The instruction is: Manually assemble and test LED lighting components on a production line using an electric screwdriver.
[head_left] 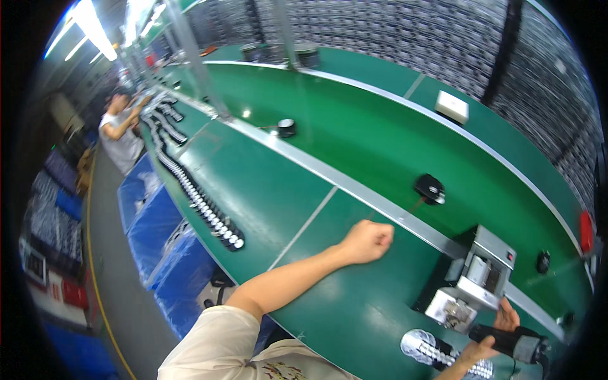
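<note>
Green bench (345, 310), outstretched left hand (368, 242) fisted, contents unclear, right hand (480, 351) gripping black device (506, 342)

L hand (369, 242) fisted at green bench (345, 304); R hand (481, 349) grips blk tool (503, 341).
L hand is nr ctr of frame; R hand, lower R, wraps tool w/ grey section, just beside silver/blk machine (484, 272) w/ red switch. Btm R: short row of round silver-topped pcs (427, 348). Longer row of similar pcs (196, 196) runs along bench edge, upper L twd L of ctr. Co-worker (122, 136) in pale top, upper L; blue-lined bins (149, 234) below, L side. Green belt (361, 152) runs diag. behind bench, w/ blk unit (430, 189) R of ctr. White box (451, 106) on far ledge, upper R.
</note>
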`<act>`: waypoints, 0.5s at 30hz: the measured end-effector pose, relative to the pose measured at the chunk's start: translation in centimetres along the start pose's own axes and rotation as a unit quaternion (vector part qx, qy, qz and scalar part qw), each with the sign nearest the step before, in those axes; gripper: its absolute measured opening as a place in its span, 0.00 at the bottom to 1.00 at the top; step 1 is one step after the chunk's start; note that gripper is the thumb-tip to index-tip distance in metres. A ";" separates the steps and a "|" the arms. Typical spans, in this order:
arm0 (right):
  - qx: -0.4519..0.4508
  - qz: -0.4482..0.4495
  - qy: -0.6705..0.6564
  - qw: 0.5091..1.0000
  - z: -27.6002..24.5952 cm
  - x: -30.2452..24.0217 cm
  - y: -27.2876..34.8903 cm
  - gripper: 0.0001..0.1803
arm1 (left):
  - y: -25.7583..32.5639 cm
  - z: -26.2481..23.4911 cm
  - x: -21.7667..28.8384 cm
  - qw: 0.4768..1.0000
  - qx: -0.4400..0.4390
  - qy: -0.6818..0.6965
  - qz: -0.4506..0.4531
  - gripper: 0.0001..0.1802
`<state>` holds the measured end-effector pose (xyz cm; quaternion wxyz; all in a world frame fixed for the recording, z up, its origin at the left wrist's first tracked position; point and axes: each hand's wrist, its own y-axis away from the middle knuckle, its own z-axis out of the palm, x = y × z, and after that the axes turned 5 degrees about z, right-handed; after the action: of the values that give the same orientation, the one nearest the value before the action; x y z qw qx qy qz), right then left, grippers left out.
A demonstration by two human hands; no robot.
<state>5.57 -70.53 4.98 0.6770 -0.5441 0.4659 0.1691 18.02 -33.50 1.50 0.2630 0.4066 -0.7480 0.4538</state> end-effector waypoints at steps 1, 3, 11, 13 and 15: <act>0.003 -0.007 0.005 1.000 -0.2 0.3 -0.2 0.51 | 0.2 -0.1 -0.1 1.000 -0.012 -0.014 0.020 0.15; 0.021 -0.003 0.008 1.000 -0.9 1.0 -0.2 0.47 | 0.5 -0.2 0.1 0.998 -0.029 -0.025 0.048 0.14; 0.018 0.038 0.071 0.997 -0.2 0.9 -0.8 0.46 | 0.7 -0.2 0.1 0.998 -0.045 -0.016 0.035 0.18; 0.018 0.041 0.077 0.996 0.2 0.9 -1.0 0.46 | 0.6 -0.1 0.1 0.998 -0.046 -0.020 0.041 0.17; 0.021 0.045 0.082 0.995 0.4 0.7 -0.8 0.46 | 0.7 0.0 -0.1 0.998 -0.044 -0.015 0.048 0.17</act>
<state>6.65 -70.64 4.87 0.6398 -0.5198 0.5474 0.1444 17.49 -33.28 1.16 0.2469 0.3649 -0.7897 0.4269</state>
